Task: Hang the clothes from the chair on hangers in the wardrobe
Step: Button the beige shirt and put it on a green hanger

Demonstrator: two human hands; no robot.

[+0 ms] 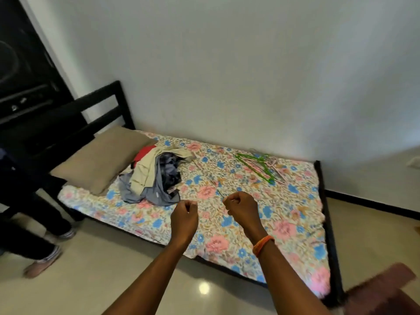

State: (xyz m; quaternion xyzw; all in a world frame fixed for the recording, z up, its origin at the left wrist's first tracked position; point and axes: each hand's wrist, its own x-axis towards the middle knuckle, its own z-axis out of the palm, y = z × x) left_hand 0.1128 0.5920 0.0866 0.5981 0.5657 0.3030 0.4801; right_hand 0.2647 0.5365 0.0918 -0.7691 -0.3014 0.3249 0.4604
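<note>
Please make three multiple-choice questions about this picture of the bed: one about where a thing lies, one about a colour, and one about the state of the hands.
1. Where does the pile of clothes lie?
A. on the floor
B. on the bed, beside the pillow
C. on the hangers

2. What colour is the top hanger?
A. green
B. black
C. red

3. How are the two hands?
A. flat on the sheet
B. gripping the pillow
C. curled, holding nothing visible

Answers:
1 B, the pile rests on the floral sheet next to the tan pillow.
2 A, its frame is bright green.
3 C, the left hand and right hand hover with curled fingers.
</note>
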